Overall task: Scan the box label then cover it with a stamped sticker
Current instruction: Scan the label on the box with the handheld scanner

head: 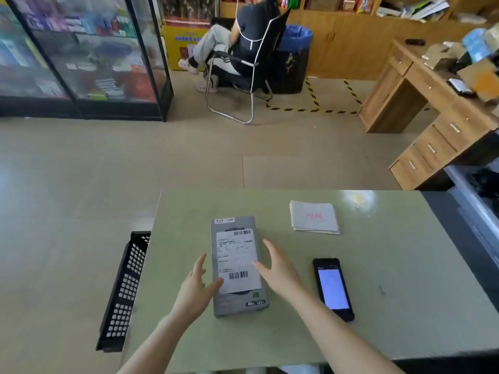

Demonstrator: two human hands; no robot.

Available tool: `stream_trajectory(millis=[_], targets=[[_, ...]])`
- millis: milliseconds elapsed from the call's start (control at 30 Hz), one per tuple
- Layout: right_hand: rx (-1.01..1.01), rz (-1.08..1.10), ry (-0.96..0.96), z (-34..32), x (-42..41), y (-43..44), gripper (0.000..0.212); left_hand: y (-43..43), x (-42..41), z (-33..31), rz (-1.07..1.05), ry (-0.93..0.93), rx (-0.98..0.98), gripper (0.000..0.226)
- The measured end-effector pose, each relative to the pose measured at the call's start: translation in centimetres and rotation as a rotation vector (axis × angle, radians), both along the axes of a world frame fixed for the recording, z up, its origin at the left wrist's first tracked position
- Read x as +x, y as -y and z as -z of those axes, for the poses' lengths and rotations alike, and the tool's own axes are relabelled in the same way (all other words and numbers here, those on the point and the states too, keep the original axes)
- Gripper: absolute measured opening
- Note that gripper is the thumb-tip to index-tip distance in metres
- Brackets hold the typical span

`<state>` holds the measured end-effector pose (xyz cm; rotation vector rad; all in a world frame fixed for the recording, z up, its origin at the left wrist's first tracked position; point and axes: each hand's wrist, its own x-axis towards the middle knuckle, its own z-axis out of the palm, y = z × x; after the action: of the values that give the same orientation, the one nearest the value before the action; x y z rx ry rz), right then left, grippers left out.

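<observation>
A flat grey box (pixel 240 300) lies on the pale green table (pixel 378 292), long side pointing away from me. A white shipping label (pixel 237 259) with two barcodes covers most of its top. My left hand (pixel 195 287) is at the box's left edge, fingers spread, thumb touching the label's lower left corner. My right hand (pixel 280 268) hovers open just over the box's right edge. A black handheld scanner (pixel 333 288) with a lit screen lies to the right of the box. A small stack of white stickers (pixel 313 217) with a red stamp sits further back.
A black perforated crate (pixel 124 292) stands on the floor against the table's left side. A person sits on a chair (pixel 243 76) with their back to me across the floor. A glass display case (pixel 81 55) is at far left, a wooden desk (pixel 432 103) at right.
</observation>
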<state>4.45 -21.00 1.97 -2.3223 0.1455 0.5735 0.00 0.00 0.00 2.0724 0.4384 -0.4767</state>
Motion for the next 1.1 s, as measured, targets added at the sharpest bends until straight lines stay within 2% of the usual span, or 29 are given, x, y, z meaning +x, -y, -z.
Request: stream_trajectory(millis=[200, 433, 700, 767, 867, 967, 1100], targets=[[0.07, 0.021, -0.065, 2.3, -2.2, -0.9, 0.073, 1.9, -0.9, 1.1, -0.016, -0.041, -0.049, 0.077], [0.185, 0.067, -0.064, 3.2, -0.8, -0.2, 0.071, 2.6, 0.3, 1.5, -0.029, -0.044, -0.054, 0.081], [0.134, 0.13, -0.005, 3.4, 0.2, 2.0, 0.055, 4.8, 1.4, 1.6, -0.034, -0.053, -0.071, 0.085], [0.068, 0.227, 0.071, 3.7, -0.2, 3.8, 0.051, 4.6, 1.6, 1.8, -0.01, -0.039, -0.03, 0.086], [-0.21, 0.396, 0.114, 4.6, -1.4, 8.0, 0.054, 3.5, 2.5, 1.5, 0.015, 0.049, 0.079, 0.083], [-0.401, 0.487, -0.026, 5.2, -2.8, 11.7, 0.073, 1.7, 4.3, 0.9, 0.162, 0.209, 0.323, 0.075], [-0.457, 0.504, -0.153, 6.0, -3.2, 14.0, 0.097, 0.2, 7.6, -0.1, 0.447, 0.29, 0.562, 0.066]])
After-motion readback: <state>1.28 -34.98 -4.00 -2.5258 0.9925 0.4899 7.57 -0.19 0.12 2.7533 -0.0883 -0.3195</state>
